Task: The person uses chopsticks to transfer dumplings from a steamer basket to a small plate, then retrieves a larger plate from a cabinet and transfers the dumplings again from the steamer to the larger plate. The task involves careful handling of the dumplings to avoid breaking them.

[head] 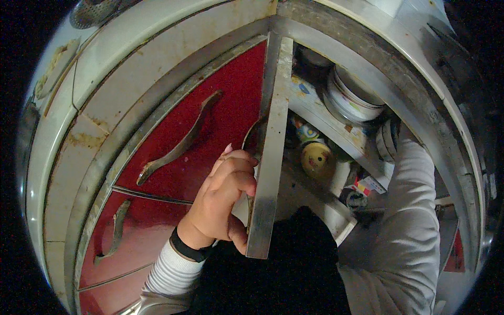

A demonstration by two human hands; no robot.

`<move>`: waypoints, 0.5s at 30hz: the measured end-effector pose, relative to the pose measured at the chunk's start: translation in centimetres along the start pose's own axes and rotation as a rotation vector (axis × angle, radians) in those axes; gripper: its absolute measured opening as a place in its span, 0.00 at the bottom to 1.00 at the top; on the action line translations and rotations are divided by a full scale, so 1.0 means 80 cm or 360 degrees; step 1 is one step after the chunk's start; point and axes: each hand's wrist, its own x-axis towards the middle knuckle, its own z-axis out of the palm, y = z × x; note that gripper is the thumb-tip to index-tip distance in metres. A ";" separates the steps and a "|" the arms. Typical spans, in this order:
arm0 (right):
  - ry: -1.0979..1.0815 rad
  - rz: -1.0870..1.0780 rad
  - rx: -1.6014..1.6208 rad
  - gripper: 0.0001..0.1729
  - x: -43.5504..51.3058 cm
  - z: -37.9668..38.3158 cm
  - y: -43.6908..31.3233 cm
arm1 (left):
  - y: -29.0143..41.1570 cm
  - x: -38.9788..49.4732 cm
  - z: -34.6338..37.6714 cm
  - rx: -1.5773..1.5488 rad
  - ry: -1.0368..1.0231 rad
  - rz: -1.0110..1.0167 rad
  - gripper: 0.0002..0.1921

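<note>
My left hand [220, 197], with a black band at the wrist, grips the handle on the outer face of a metal-edged cabinet door [271, 157] that stands ajar. My right arm in a light sleeve reaches into the cabinet at the right; the hand itself is hidden behind the cabinet frame. Near it, on the shelf [330, 126], are stacked round pots or bowls [350, 96] and the rims of round metal dishes [386, 139]. Below the shelf are a yellowish round lid or container [316, 157], a colourful package [307, 132] and a red-and-white box [369, 185].
Red drawer fronts with curved metal handles [181, 141] lie left of the door. A pale worktop edge [90, 82] curves above them, stained in places. A perforated metal utensil [88, 15] rests at the upper left. The metal cabinet frame [378, 82] borders the opening.
</note>
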 end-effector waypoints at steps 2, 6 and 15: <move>0.0008 0.0003 0.0003 0.18 -0.007 0.000 0.004 | 0.001 -0.001 0.002 -0.0011 0.0005 0.0009 0.44; 0.0023 0.0022 0.0007 0.17 -0.018 -0.003 0.010 | 0.002 0.002 0.005 -0.0067 0.0010 0.0012 0.45; 0.0184 0.0047 0.0022 0.17 -0.041 -0.015 0.013 | 0.006 0.008 0.001 -0.0133 -0.0014 0.0049 0.44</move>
